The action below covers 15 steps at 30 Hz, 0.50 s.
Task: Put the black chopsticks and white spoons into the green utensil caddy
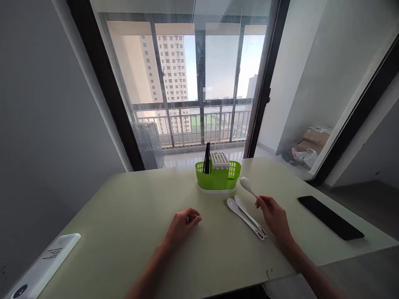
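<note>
My right hand (273, 216) pinches the handle of a white spoon (246, 183), holding it above the table with its bowl pointing to the back left, near the green basket. Two more white spoons (246, 218) lie side by side on the table, just left of that hand; dark markings show on their handle ends. My left hand (183, 224) rests on the tabletop with fingers loosely curled in, and nothing shows in it. Behind both hands stands a green cutlery basket (215, 182) on a white base. Black chopsticks (206, 158) stand in its left part, and a white slotted top (220, 160) covers its middle.
On the pale green table (140, 207), a black flat object (330, 218) lies at the right and a white device with a dark round button (46, 265) at the left edge. Beyond the table's far edge is a glass door (199, 83); boxes and bags (311, 147) sit behind it.
</note>
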Tool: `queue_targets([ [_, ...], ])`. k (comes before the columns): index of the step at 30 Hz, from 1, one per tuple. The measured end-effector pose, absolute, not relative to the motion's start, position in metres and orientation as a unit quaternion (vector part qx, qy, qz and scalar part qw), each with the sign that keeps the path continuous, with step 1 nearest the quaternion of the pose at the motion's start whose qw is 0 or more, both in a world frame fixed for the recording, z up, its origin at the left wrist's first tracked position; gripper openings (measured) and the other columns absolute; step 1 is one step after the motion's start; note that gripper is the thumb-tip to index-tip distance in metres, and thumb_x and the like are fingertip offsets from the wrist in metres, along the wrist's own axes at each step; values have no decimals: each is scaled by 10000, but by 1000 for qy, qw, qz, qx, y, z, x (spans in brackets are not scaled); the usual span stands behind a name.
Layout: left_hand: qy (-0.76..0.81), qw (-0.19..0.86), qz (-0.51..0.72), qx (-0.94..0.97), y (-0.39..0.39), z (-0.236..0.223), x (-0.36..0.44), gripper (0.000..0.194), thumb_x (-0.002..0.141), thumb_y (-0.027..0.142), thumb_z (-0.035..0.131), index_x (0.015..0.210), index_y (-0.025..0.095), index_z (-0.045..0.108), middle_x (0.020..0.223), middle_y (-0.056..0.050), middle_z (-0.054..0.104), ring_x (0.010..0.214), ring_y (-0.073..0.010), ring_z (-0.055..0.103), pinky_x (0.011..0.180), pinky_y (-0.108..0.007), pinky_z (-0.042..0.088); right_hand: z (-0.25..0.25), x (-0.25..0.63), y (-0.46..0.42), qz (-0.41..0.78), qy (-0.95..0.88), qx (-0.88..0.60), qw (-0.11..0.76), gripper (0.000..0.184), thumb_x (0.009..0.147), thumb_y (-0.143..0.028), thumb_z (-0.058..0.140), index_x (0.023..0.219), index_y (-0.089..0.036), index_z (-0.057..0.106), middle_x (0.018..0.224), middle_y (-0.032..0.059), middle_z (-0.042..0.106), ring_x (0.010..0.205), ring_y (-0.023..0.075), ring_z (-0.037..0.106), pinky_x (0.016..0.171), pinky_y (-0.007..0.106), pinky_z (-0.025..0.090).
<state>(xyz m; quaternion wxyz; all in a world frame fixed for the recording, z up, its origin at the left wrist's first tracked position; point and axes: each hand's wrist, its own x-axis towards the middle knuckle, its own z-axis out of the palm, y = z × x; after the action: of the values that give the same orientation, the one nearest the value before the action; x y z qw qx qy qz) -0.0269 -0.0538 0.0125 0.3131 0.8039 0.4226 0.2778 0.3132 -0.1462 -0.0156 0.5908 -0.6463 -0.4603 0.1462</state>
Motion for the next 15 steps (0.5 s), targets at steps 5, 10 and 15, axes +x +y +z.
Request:
queue_targets([
  [5, 428, 303, 274, 806, -55, 12, -28, 220, 898, 432, 625, 922, 237, 724, 792, 8, 746, 671, -137, 605, 662, -243, 468, 15, 296, -153, 254, -476, -579, 611, 437, 947, -659, 513, 952, -231, 603, 647, -44, 484, 627, 168, 520, 669, 311, 451],
  [10, 428, 315, 275, 801, -57, 12, -27, 248, 928, 432, 572, 933, 227, 713, 771, 6, 743, 645, -136, 602, 657, -247, 469, 48, 269, -165, 531, -462, -438, 560, 436, 938, -639, 584, 857, -211, 574, 634, -88, 298, 539, 97, 314, 545, 261, 310],
  [15, 395, 370, 308, 782, -72, 29, -22, 321, 961, 460, 505, 1061, 226, 701, 885, -19, 777, 698, -143, 644, 704, -266, 513, 54, 250, -178, 570, -522, -429, 468, 455, 942, -642, 586, 910, -188, 608, 589, -87, 379, 524, 85, 341, 533, 245, 298],
])
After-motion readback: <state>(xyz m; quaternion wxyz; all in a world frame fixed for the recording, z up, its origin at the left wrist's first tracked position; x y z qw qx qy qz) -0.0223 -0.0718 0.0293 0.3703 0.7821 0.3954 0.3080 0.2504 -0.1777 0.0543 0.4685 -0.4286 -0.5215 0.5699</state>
